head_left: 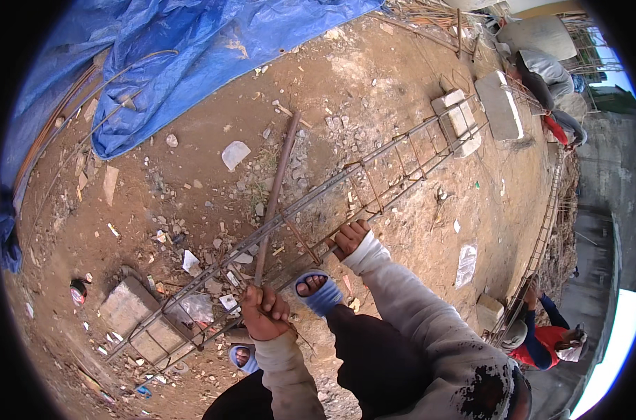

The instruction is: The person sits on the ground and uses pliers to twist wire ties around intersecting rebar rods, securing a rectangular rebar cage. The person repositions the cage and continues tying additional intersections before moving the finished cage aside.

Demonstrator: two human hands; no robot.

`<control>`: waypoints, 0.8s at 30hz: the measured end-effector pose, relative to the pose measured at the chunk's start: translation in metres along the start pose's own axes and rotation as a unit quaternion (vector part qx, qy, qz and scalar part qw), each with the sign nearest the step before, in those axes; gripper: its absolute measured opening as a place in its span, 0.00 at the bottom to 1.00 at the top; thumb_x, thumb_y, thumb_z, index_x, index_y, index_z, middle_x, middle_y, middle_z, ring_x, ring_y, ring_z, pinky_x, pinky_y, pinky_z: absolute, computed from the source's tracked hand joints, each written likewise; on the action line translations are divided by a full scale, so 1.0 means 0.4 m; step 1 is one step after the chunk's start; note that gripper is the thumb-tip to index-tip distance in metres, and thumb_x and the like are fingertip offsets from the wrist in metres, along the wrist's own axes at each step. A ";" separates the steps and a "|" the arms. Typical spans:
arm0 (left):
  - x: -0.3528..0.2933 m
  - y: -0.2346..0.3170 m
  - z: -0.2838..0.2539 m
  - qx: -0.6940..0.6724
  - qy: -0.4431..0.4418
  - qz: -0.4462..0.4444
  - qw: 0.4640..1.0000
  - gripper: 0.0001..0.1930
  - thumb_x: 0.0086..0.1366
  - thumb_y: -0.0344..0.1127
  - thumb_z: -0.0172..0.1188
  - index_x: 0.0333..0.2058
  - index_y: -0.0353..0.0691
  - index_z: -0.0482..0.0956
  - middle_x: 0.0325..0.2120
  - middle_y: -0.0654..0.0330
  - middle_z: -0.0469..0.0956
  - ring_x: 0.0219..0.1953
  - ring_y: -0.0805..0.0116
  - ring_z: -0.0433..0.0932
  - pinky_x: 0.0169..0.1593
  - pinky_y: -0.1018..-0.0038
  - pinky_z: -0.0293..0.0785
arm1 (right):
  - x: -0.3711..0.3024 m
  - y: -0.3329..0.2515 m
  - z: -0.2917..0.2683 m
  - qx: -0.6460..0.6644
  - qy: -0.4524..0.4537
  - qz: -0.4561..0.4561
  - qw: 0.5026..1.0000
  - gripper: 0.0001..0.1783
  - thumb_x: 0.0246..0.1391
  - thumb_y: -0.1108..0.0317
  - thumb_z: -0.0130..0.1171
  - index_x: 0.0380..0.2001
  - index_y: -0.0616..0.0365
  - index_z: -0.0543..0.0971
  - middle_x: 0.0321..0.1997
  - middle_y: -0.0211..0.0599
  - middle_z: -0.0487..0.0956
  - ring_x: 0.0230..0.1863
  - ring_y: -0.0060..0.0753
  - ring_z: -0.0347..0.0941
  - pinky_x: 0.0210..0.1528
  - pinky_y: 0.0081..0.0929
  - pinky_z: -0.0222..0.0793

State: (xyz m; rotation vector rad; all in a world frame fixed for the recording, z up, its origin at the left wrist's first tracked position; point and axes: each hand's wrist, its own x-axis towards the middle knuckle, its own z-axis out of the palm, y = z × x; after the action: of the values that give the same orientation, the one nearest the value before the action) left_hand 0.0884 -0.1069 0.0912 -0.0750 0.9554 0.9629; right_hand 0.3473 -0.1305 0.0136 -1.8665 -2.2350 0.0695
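Observation:
A long rebar cage (363, 162), made of parallel steel bars with rectangular ties, runs diagonally from the lower left to the upper right. My right hand (351, 240) is closed around its near bar, just beyond my blue sandal. My left hand (265, 313) is a fist by the same side of the cage, lower down; what lies inside it is hidden. A thin wire end shows below that fist. The brown pole (283, 157) crosses the cage, and its near end meets my left fist; I cannot tell whether I hold it.
Concrete blocks (132, 308) sit beneath the cage's left end, and pale blocks (458, 119) beneath its far end. A blue tarp (192, 63) covers the upper left. Rubble litters the dirt. At right, a person in red (545, 343) works by another cage (545, 224); another person (545, 73) bends at upper right.

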 end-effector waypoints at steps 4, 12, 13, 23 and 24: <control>-0.159 -0.013 0.052 0.049 0.088 -0.064 0.993 0.19 0.62 0.50 0.51 0.19 0.49 0.58 0.13 0.68 0.56 0.11 0.77 0.53 0.14 0.78 0.52 | -0.002 0.020 -0.011 0.003 -0.083 -0.012 0.996 0.09 0.46 0.58 0.57 0.20 0.48 0.74 0.22 0.26 0.72 0.28 0.32 0.69 0.38 0.29 0.60; -0.425 0.195 0.009 0.252 0.204 -0.011 0.946 0.20 0.64 0.48 0.51 0.17 0.49 0.58 0.09 0.70 0.54 0.07 0.79 0.52 0.09 0.79 0.50 | -0.010 0.015 -0.012 0.008 -0.252 0.071 0.965 0.10 0.43 0.56 0.54 0.25 0.47 0.76 0.35 0.30 0.72 0.47 0.36 0.66 0.53 0.38 0.55; -0.444 0.217 0.000 0.289 0.204 0.005 0.935 0.20 0.64 0.47 0.51 0.16 0.49 0.58 0.09 0.70 0.54 0.07 0.79 0.52 0.09 0.79 0.49 | -0.012 0.014 -0.018 -0.013 -0.273 0.069 0.959 0.10 0.44 0.57 0.53 0.28 0.47 0.76 0.36 0.31 0.71 0.48 0.36 0.66 0.56 0.39 0.54; -0.611 0.207 -0.124 0.501 0.394 -0.153 0.756 0.19 0.60 0.46 0.56 0.16 0.46 0.61 0.08 0.65 0.59 0.04 0.73 0.54 0.08 0.73 0.48 | 0.013 0.131 -0.125 -0.014 -0.139 0.250 0.958 0.23 0.56 0.66 0.41 0.56 0.55 0.65 0.61 0.45 0.61 0.65 0.48 0.52 0.66 0.54 0.40; -0.633 0.185 -0.139 0.516 0.436 -0.174 0.716 0.19 0.60 0.46 0.56 0.17 0.45 0.62 0.08 0.65 0.59 0.04 0.73 0.53 0.08 0.73 0.47 | 0.008 0.153 -0.123 -0.037 -0.173 0.285 0.942 0.27 0.57 0.66 0.40 0.61 0.55 0.60 0.63 0.46 0.59 0.65 0.50 0.52 0.66 0.56 0.37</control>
State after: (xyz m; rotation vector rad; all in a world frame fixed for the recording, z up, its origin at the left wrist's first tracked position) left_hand -0.0558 -0.2550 0.2644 0.2610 2.1658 -0.1467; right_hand 0.4160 -0.1213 0.0510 -2.6610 -1.8152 0.4453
